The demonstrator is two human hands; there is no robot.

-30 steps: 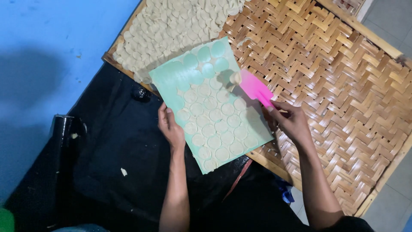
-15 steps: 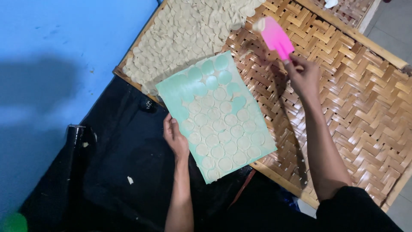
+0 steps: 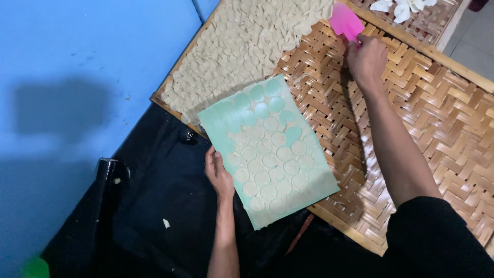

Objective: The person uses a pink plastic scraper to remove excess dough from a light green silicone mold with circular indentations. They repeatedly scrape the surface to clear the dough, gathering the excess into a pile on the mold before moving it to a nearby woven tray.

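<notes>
My left hand (image 3: 218,172) grips the left edge of a pale green board (image 3: 267,149) covered with several thin round dough discs. The board rests tilted over the near edge of a woven bamboo tray (image 3: 411,118). My right hand (image 3: 366,57) reaches far across the tray and holds a pink flat scraper (image 3: 346,21) at the edge of a big layer of round dough discs (image 3: 247,51) spread over the tray's far left part.
Black cloth (image 3: 154,216) covers the area under my left arm. A blue floor (image 3: 77,77) lies to the left. A second woven tray with white pieces (image 3: 406,7) sits at the top right, beside grey tiles (image 3: 476,41).
My right hand has carried the pink scraper from the green board up and away to the far layer of discs. The left hand has kept its hold on the board.
</notes>
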